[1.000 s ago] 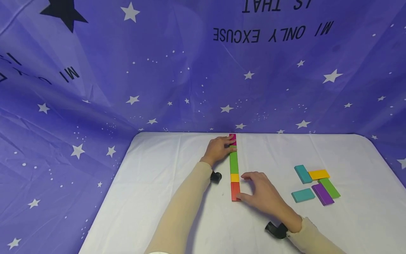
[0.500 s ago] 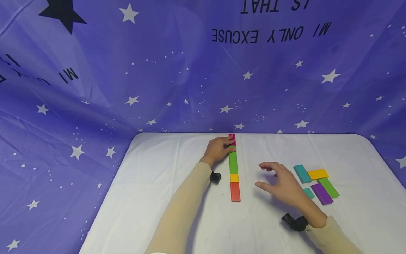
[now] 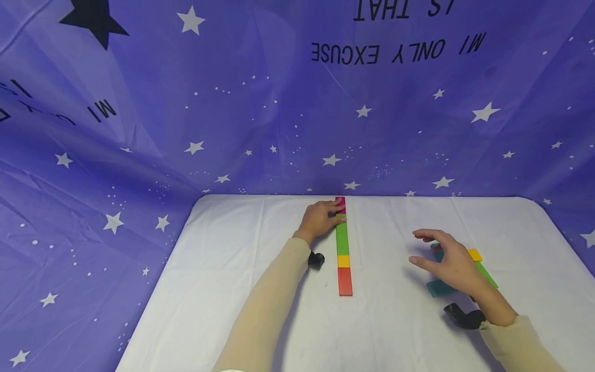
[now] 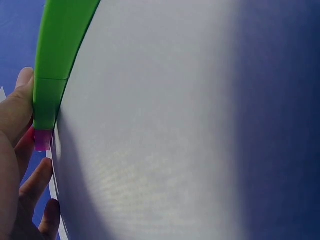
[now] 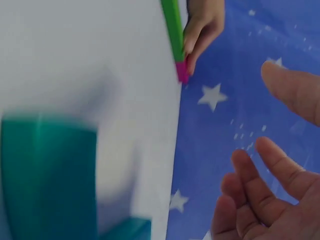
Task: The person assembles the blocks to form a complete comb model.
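Observation:
A straight row of flat blocks runs front to back on the white table: red at the near end, then yellow, green and magenta at the far edge. My left hand rests at the row's far end, fingers over the magenta block and thumb on the green. Off to the right, my right hand hovers over loose blocks, thumb and fingers spread, holding nothing. It partly covers a teal block, another yellow block and another green block. A teal block looms large in the right wrist view.
A purple cloth with stars hangs behind the table and down its left side. White cloth covers the tabletop. A black wrist camera mount juts out under the right wrist.
My right hand has left the red block at the row's near end and moved right, over the loose blocks. The left hand and the row have stayed in place.

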`<action>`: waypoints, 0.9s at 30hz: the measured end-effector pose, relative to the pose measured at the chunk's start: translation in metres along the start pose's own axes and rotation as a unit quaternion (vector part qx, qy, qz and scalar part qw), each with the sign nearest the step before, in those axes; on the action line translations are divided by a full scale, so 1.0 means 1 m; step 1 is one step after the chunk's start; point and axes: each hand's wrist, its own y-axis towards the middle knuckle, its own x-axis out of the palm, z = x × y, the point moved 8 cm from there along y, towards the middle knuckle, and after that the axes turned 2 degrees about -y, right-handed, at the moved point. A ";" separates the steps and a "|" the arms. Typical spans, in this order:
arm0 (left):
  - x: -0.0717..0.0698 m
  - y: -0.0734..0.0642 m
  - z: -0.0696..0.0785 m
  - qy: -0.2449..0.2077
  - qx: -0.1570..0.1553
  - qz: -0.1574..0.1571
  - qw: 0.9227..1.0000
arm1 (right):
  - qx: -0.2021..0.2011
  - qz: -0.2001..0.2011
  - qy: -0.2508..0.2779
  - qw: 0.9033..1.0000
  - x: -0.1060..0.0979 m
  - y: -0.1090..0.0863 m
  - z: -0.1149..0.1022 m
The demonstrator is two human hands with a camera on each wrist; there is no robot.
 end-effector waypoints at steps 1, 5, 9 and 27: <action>0.000 0.000 0.000 0.000 0.000 0.000 1.000 | 0.007 -0.004 -0.006 1.000 -0.002 0.000 0.005; 0.000 0.000 0.000 0.003 -0.002 -0.001 1.000 | 0.033 -0.031 -0.028 0.999 -0.011 -0.002 0.025; 0.000 -0.001 0.000 0.007 -0.002 -0.003 1.000 | 0.061 -0.054 -0.043 0.996 -0.019 -0.004 0.043; 0.001 -0.001 0.000 0.005 -0.002 -0.009 1.000 | 0.072 -0.109 -0.083 0.988 -0.024 -0.011 0.085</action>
